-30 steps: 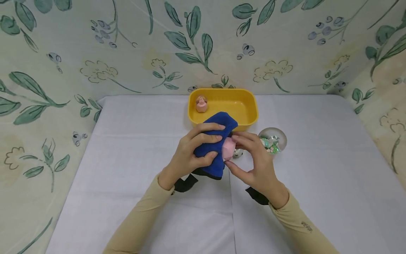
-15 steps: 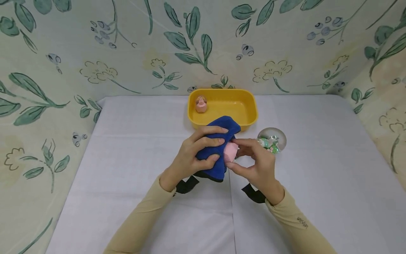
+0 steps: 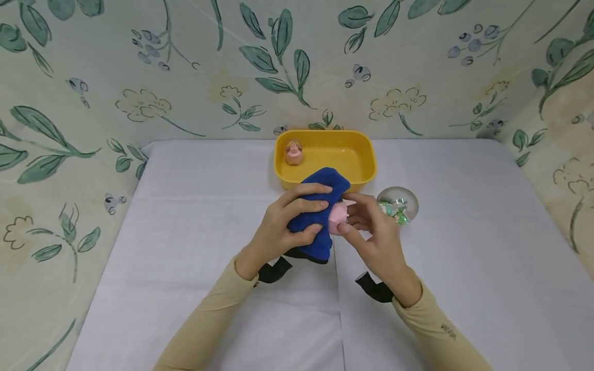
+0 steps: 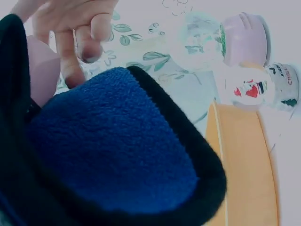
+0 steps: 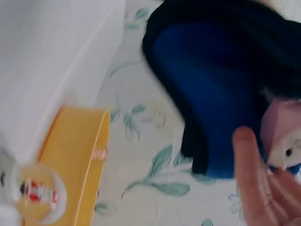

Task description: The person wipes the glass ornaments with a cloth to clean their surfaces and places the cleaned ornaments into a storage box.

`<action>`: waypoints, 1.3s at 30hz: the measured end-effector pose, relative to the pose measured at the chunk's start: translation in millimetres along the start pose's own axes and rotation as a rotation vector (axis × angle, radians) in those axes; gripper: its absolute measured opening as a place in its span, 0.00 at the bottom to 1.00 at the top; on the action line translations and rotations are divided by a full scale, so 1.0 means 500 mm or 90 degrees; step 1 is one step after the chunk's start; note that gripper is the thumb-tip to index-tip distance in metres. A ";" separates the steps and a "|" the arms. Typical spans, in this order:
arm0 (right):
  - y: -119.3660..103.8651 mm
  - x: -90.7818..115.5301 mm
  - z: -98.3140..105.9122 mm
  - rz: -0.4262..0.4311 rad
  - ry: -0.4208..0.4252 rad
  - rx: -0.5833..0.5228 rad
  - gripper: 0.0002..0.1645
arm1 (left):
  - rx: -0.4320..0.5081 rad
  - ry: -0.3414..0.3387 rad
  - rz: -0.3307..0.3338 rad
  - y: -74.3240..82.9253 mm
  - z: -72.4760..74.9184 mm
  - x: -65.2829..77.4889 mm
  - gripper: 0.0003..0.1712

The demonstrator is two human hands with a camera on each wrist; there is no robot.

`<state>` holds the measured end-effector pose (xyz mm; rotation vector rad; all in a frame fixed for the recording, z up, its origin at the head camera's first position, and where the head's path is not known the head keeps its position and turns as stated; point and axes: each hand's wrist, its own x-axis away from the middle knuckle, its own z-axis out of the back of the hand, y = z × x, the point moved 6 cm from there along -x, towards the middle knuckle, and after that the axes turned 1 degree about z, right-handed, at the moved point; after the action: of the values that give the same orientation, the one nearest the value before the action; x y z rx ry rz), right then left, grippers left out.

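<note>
My left hand [image 3: 278, 224] grips a blue cloth [image 3: 327, 178] with a black border, fingers spread over its top. The cloth wraps the left side of a small pink faceted ornament [image 3: 336, 217]. On its right side my right hand [image 3: 385, 245] holds the ornament, thumb against its lower face and index finger at its upper edge. A white part with a black eye shows on the ornament [image 5: 282, 141] in the right wrist view. The cloth [image 4: 117, 146] hides much of the ornament [image 4: 43, 70] in the left wrist view.
Behind the hands stands a yellow tray [image 3: 339, 154] with a pink figurine [image 3: 294, 153] at its left end. A large glitter snow globe [image 3: 400, 203] sits right of my right hand. In the left wrist view, a small Christmas snow globe [image 4: 256, 88] stands near the tray.
The ornament has turned slightly in the cloth. My right thumb has shifted up onto its face, and the fingers have opened a little. The left hand has moved slightly right.
</note>
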<state>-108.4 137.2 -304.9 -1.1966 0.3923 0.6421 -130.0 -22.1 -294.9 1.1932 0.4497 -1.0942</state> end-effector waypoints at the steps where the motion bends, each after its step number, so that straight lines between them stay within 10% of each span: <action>1: -0.006 -0.001 0.000 0.045 0.001 0.042 0.32 | 0.005 0.006 0.006 -0.001 0.002 0.000 0.19; 7: -0.031 -0.008 0.001 0.245 -0.010 0.165 0.31 | 0.028 0.018 0.022 -0.003 0.007 -0.002 0.20; 13: -0.027 -0.007 0.008 0.269 0.021 0.159 0.32 | 0.024 -0.002 0.022 0.000 0.001 -0.002 0.20; 20: 0.001 0.001 0.004 0.075 0.063 -0.019 0.33 | -0.001 -0.021 0.011 0.006 -0.003 -0.002 0.19; 30: 0.047 0.006 -0.012 -0.304 -0.005 -0.279 0.09 | -0.045 -0.039 -0.027 0.010 -0.012 -0.001 0.18; 33: 0.039 0.003 -0.009 -0.254 -0.034 -0.201 0.14 | -0.020 -0.022 -0.002 0.004 -0.009 0.002 0.19; 39: -0.003 -0.005 -0.005 0.042 -0.024 0.075 0.34 | 0.013 0.018 0.065 -0.009 0.006 0.002 0.22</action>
<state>-109.0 134.1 -303.1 -1.0613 0.4336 0.6888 -134.1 -25.2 -297.1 1.2375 0.3956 -0.9968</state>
